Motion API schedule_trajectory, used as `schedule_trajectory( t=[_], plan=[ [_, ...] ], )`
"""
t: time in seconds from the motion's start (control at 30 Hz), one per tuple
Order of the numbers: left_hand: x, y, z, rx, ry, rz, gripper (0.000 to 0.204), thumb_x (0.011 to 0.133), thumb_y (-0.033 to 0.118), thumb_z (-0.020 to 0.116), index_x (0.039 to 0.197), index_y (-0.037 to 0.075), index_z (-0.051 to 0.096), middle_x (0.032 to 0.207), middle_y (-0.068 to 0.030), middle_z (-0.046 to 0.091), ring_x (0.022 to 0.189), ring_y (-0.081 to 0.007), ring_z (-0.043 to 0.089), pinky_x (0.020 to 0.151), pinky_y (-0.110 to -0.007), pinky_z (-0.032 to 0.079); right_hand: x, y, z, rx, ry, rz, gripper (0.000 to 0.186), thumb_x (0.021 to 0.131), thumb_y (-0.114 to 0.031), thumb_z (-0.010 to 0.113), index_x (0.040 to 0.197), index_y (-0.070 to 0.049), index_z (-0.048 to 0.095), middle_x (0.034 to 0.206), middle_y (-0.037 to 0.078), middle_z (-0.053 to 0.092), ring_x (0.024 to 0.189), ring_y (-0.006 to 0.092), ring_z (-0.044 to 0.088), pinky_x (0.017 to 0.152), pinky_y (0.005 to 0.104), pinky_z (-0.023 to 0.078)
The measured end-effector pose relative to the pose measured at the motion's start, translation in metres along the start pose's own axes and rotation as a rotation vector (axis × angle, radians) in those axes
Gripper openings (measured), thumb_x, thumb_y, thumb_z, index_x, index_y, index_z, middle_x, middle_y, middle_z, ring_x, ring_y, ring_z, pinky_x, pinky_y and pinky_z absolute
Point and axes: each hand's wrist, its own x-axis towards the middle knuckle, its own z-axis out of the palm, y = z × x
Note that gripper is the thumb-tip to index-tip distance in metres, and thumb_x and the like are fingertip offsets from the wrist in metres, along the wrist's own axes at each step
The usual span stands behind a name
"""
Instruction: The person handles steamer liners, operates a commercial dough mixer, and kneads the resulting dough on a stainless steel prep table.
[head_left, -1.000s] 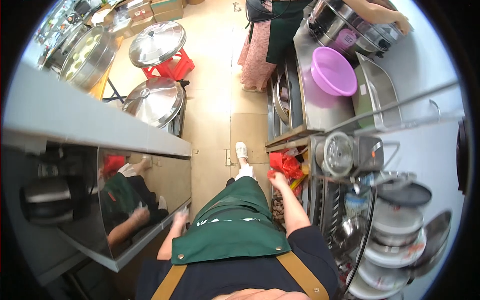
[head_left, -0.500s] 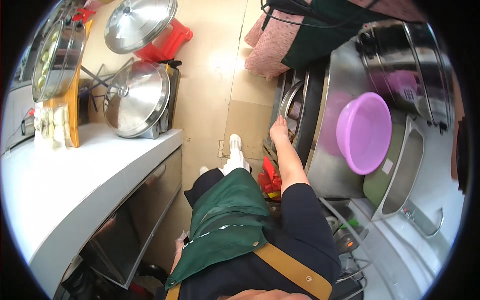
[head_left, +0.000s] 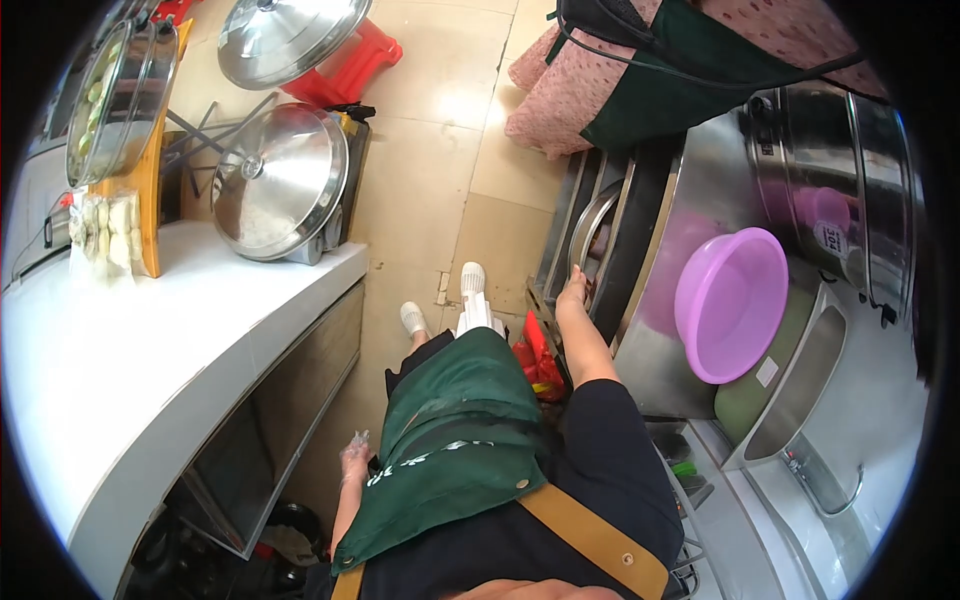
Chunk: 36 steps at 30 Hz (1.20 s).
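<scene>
My right hand [head_left: 573,290] is bare and reaches down to the near end of a low, dark-edged compartment under the metal counter. Its fingers look stretched out, close to the rim of a round metal pan [head_left: 585,225] inside; whether they touch it is hard to see. My left hand [head_left: 355,458] hangs beside my green apron [head_left: 460,400] in a clear plastic glove, fingers loosely apart and holding nothing. A red plastic bag [head_left: 535,352] sits low beside my right forearm.
A purple basin [head_left: 731,305] stands on the metal counter [head_left: 650,345] beside a sink [head_left: 800,385] and a large steel pot [head_left: 830,190]. At left, a white counter [head_left: 150,360] runs past a lidded wok [head_left: 280,180]. Someone in a pink garment [head_left: 560,115] stands ahead on the right.
My view has shifted, so the basin and compartment sit lower. My right hand stays by the pan. My gloved left hand and left shoe show more fully.
</scene>
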Motion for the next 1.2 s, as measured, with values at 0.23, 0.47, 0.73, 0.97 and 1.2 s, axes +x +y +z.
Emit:
schedule_trajectory(
  t=[0.23,0.47,0.73,0.97,1.2],
  plan=[
    [-0.007,0.007,0.009,-0.121,0.012,-0.017,0.015,0.080,0.006,0.055,0.095,0.002,0.055,0.082,-0.0030,0.056,0.071,-0.0123,0.052,0.062,-0.028,0.047,0.029,-0.022,0.036,-0.035,-0.049,-0.003,0.057,0.084,-0.050,0.038,0.124,-0.011,0.045,0.126,0.002,0.045,0.123,0.0199,0.033,0.102,0.0445,0.012],
    [0.011,0.003,0.021,-0.426,0.074,-0.045,0.019,0.079,0.008,0.056,0.098,0.006,0.053,0.079,-0.0018,0.055,0.064,-0.0119,0.051,0.060,-0.029,0.046,-0.026,0.001,-0.008,0.659,0.065,-0.069,0.044,0.083,-0.038,0.043,0.114,-0.008,0.053,0.126,0.009,0.044,0.118,0.0276,0.040,0.101,0.0428,0.018],
    [0.063,0.050,0.031,-0.402,0.093,0.198,0.015,0.075,0.012,0.058,0.088,0.005,0.058,0.081,-0.0049,0.060,0.071,-0.0129,0.054,0.064,-0.031,0.044,-0.091,-0.012,-0.049,1.193,0.513,-0.215,0.045,0.076,-0.035,0.056,0.106,-0.002,0.053,0.108,0.021,0.054,0.102,0.0323,0.051,0.084,0.0385,0.042],
    [0.068,0.154,0.002,-0.323,0.169,0.351,0.017,0.075,0.012,0.059,0.090,0.005,0.057,0.076,-0.0025,0.057,0.071,-0.0108,0.050,0.068,-0.027,0.043,-0.100,-0.016,-0.073,1.345,0.582,-0.157,0.048,0.074,-0.032,0.059,0.106,0.003,0.054,0.105,0.021,0.056,0.101,0.0303,0.053,0.086,0.0354,0.042],
    [0.112,0.250,-0.032,-0.245,0.255,0.477,0.015,0.073,0.015,0.057,0.085,0.006,0.061,0.071,-0.0071,0.059,0.065,-0.0151,0.054,0.063,-0.030,0.043,-0.088,0.031,-0.118,1.307,0.581,-0.200,0.047,0.072,-0.028,0.058,0.105,0.005,0.055,0.103,0.022,0.057,0.096,0.0319,0.055,0.083,0.0358,0.043]
  ],
)
